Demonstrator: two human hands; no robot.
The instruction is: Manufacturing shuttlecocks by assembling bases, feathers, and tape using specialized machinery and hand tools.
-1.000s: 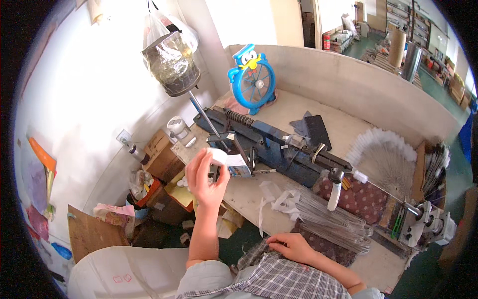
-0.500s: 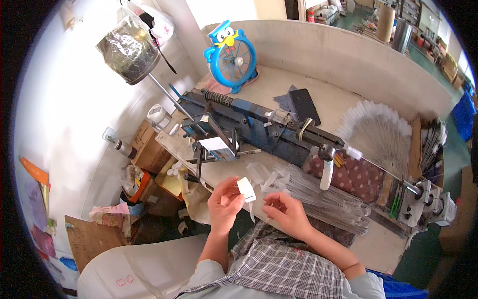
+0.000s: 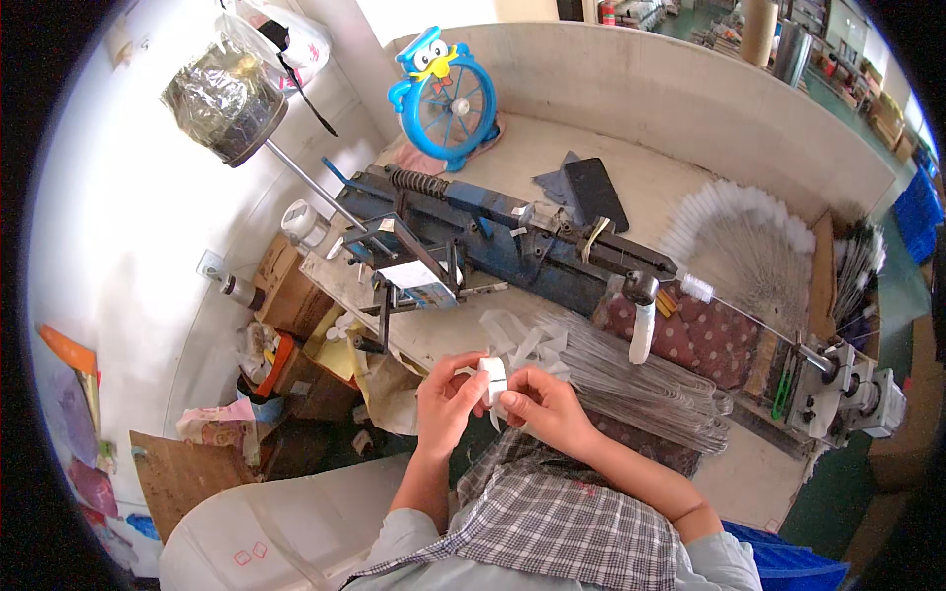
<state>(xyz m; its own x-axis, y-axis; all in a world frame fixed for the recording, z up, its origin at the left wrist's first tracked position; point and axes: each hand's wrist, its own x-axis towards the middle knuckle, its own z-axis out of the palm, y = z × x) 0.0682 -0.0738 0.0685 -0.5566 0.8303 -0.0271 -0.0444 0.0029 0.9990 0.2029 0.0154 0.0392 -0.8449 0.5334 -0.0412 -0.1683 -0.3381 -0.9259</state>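
Note:
Just in front of my body, my left hand pinches a small white piece with a short dark line on it. It looks like folded or rolled strip material, and a thin tail hangs below it. The bent fingers of my right hand touch its right side, thumb and fingertip at its edge. Beyond my hands lie crumpled white translucent strips. To their right spreads a bundle of thin looped metal wires.
A blue metal bench machine crosses the table, with a white-wrapped handle. A small white brush sits at its tip, facing a metal chuck. White-tipped brushes fan out behind. A phone and blue duck-shaped fan stand farther back.
My right hand has moved left to meet the white piece, which has turned more upright in my left hand. The whole view has shifted slightly.

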